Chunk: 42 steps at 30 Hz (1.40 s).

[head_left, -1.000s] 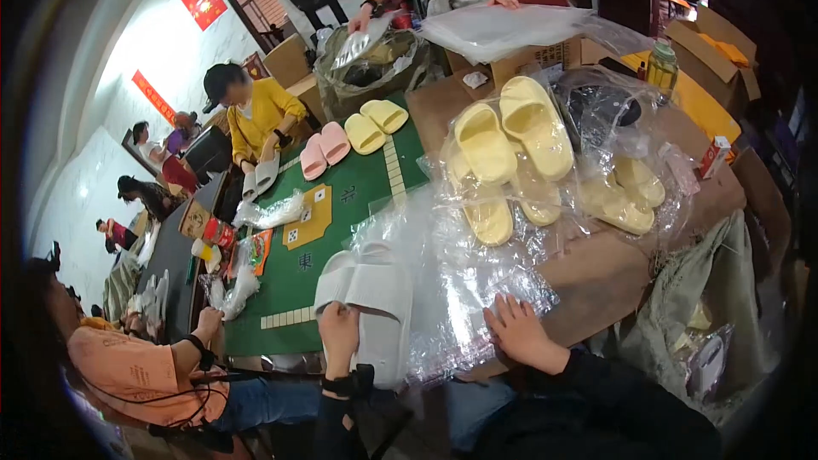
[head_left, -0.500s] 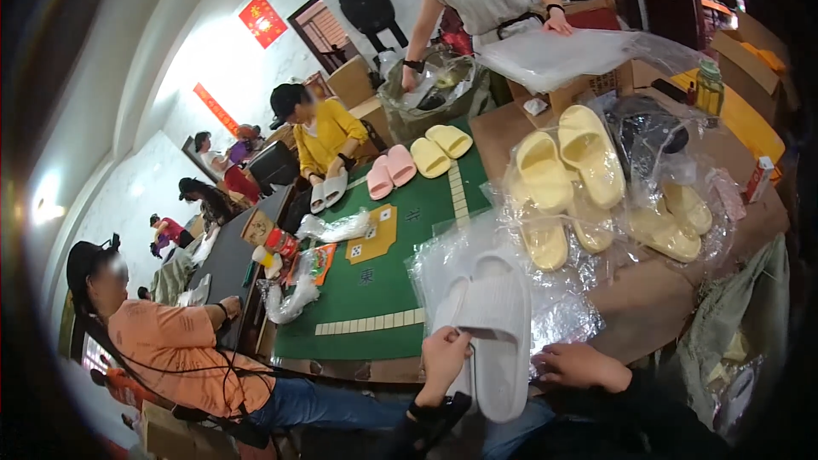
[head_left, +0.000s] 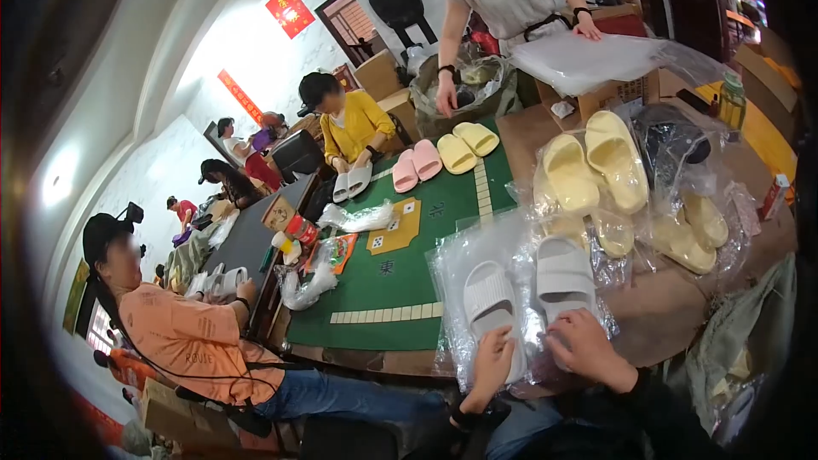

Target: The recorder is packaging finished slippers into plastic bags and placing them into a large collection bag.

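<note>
Two pale grey slippers lie side by side on clear plastic bags at the table's near edge, toes pointing away from me. My left hand (head_left: 492,365) pinches the heel part of the left grey slipper (head_left: 489,287). On the heel part of the right grey slipper (head_left: 563,268), my right hand (head_left: 590,347) has its fingers curled over the sole, covering part of it. Beneath the slippers the clear plastic bag (head_left: 453,277) reaches out to the left. Just beyond, yellow slippers (head_left: 569,177) lie stacked in clear wrapping.
A green table mat (head_left: 409,277) carries pink slippers (head_left: 417,165), yellow slippers (head_left: 468,147) and crumpled plastic. A person in yellow (head_left: 358,123) handles grey slippers across the table. Another in orange (head_left: 187,332) sits at left. A third stands behind plastic sheets (head_left: 588,60).
The grey slippers, overlapping before with one lifted by my left hand, now lie apart on the bags. My right hand has moved onto the right slipper. The view has shifted slightly left.
</note>
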Available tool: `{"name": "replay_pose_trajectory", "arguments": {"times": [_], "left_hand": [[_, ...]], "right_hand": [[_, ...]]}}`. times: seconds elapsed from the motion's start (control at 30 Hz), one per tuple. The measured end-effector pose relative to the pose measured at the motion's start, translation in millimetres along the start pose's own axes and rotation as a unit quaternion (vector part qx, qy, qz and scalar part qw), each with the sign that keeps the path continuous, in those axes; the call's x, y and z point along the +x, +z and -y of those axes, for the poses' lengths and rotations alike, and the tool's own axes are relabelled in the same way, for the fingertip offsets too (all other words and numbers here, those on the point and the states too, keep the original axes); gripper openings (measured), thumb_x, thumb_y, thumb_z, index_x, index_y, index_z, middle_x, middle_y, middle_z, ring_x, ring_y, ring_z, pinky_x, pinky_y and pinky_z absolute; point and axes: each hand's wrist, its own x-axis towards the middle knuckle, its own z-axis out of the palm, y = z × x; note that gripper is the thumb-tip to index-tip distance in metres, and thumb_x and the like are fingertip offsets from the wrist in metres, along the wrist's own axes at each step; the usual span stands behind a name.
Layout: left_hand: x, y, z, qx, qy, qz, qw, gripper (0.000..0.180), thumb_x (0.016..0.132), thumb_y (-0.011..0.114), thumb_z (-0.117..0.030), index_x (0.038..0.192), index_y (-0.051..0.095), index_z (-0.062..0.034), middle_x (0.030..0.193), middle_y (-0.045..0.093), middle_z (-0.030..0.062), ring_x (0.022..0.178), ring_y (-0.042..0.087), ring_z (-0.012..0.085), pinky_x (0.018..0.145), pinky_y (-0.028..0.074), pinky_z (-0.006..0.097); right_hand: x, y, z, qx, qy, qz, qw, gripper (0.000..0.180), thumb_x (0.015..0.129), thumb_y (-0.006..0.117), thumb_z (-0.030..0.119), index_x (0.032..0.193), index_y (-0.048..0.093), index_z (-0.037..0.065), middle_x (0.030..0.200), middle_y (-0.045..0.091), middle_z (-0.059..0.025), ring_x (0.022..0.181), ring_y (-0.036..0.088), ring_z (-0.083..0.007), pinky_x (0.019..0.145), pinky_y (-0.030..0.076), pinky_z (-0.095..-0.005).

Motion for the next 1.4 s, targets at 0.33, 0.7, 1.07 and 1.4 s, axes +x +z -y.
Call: {"name": "replay_pose_trajectory", "arguments": {"times": [0.33, 0.7, 1.07, 1.4], "left_hand": [[-54.8, -29.1, 31.0, 0.312, 0.068, -0.148, 0.936, 0.043, 0.078, 0.069, -0.021, 0.118, 0.057, -0.0101, 0.130, 0.045, 0.0264, 0.124, 0.038, 0.0409, 0.103, 0.028, 0.050], [-53.9, -23.1, 24.0, 0.329, 0.051, -0.125, 0.935, 0.032, 0.081, 0.064, -0.018, 0.113, 0.062, -0.0106, 0.123, 0.052, 0.0184, 0.117, 0.045, 0.0367, 0.100, 0.031, 0.048], [-45.9, -33.5, 39.7, 0.275, 0.068, -0.097, 0.954, 0.045, 0.087, 0.058, -0.017, 0.126, 0.052, 0.0049, 0.116, 0.059, 0.0232, 0.106, 0.054, 0.0385, 0.094, 0.041, 0.042], [-50.4, -31.1, 54.1, 0.278, 0.046, -0.079, 0.956, 0.044, 0.086, 0.059, -0.018, 0.125, 0.052, 0.0021, 0.121, 0.056, 0.0217, 0.110, 0.052, 0.0378, 0.097, 0.039, 0.042]], "right_hand": [[34.6, 67.4, -7.9, -0.069, 0.013, 0.190, 0.979, 0.046, 0.080, 0.064, 0.042, 0.120, 0.060, 0.019, 0.127, 0.041, -0.0389, 0.122, 0.039, -0.0522, 0.098, 0.038, -0.0516], [44.8, 79.2, 4.2, -0.185, 0.071, 0.140, 0.970, 0.046, 0.079, 0.065, 0.041, 0.119, 0.060, 0.019, 0.101, 0.056, -0.0237, 0.101, 0.052, -0.0390, 0.079, 0.042, -0.0487], [45.8, 87.8, -5.7, -0.256, 0.092, 0.113, 0.956, 0.063, 0.081, 0.060, 0.053, 0.133, 0.051, 0.018, 0.115, 0.048, -0.0272, 0.102, 0.049, -0.0428, 0.086, 0.040, -0.0527], [53.4, 79.0, -11.3, -0.194, 0.137, 0.158, 0.958, 0.062, 0.082, 0.058, 0.053, 0.120, 0.057, 0.004, 0.109, 0.056, -0.0205, 0.100, 0.055, -0.0356, 0.083, 0.045, -0.0465]]}}
